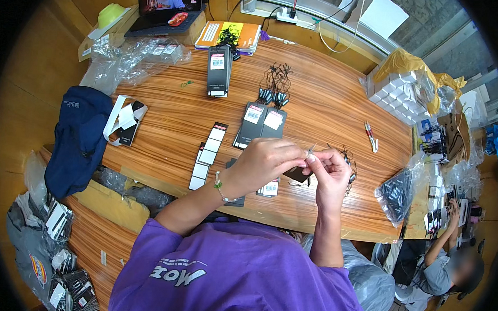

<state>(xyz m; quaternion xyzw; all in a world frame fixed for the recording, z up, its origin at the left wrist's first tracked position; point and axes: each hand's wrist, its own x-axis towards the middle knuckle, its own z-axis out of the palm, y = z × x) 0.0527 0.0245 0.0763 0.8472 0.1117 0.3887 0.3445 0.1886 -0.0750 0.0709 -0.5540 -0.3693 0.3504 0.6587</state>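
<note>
Both my hands meet above the near middle of the table, fingertips pinched close together. My left hand point(277, 161) is closed on a dark hang tag point(297, 174), partly covered by the fingers. Against it, my right hand point(330, 170) is closed too; a thin pale tip point(312, 148) pokes up between the fingers, its kind unclear. Just beyond lie two stacks of dark hang tags point(252, 124) with white stickers, their black strings point(273, 92) spread away from me. More tags point(270, 188) lie partly under my hands. Black strings point(347, 160) lie beside my right hand.
Sticker strips point(210, 148) lie left of my hands. Farther back is a bundled tag stack point(218, 72). Snips point(371, 136) lie at right, near a bag of small white boxes point(398, 96). A navy bag point(78, 138) sits at left. Another person point(451, 267) works at far right.
</note>
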